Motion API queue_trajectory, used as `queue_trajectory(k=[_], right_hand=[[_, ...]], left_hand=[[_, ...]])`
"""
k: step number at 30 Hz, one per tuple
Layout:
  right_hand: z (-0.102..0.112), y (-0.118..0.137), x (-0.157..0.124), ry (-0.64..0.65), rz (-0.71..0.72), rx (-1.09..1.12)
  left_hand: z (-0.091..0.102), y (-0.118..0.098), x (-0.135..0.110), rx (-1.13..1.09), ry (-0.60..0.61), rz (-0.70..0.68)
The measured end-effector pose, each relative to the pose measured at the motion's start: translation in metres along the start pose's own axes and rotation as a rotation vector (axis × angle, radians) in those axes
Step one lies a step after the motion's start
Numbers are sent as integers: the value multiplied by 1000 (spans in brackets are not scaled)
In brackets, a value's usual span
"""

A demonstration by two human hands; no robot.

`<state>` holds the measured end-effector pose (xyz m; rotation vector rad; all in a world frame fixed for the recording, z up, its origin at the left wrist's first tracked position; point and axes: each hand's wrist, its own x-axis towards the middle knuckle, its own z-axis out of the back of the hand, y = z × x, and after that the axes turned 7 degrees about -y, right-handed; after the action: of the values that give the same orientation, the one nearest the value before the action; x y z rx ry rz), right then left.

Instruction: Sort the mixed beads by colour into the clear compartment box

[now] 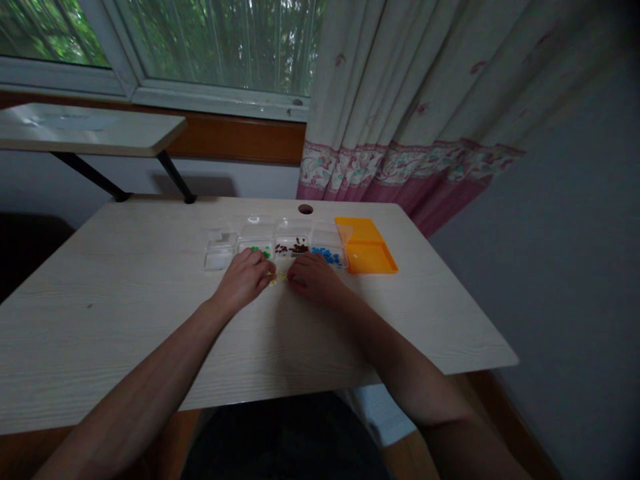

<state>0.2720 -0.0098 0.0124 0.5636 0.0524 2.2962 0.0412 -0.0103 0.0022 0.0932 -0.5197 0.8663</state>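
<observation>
Small yellow pieces (283, 275) lie scattered on the table between my two hands. My left hand (247, 273) is closed, its fingers bent down with the tips at yellow pieces; whether one is pinched cannot be made out. Fingers curled inward, my right hand (316, 277) rests just right of the yellow pieces, its fingertips hidden. Behind the hands stand clear plastic boxes with raised lids. One holds green pieces (261, 251), partly covered by my left hand. Dark brown pieces (299, 247) fill part of the middle box, and blue pieces (327, 255) are in the right one.
A clear box (219, 259) without coloured pieces stands at the left of the row. An orange open case (373, 257) lies to the right. The table (240, 360) has a cable hole (305, 209) at the back and a raised shelf (90, 130) at the left rear.
</observation>
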Motion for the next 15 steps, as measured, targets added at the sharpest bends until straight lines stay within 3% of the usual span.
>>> queue_trajectory(k=[9,15], right_hand=[[-3,-3,0,-28,4,6],[3,-9,1,-66,-82,41]], left_hand=[[-3,-12,1,69,0,15],[-6,-8,1,21,-59,40]])
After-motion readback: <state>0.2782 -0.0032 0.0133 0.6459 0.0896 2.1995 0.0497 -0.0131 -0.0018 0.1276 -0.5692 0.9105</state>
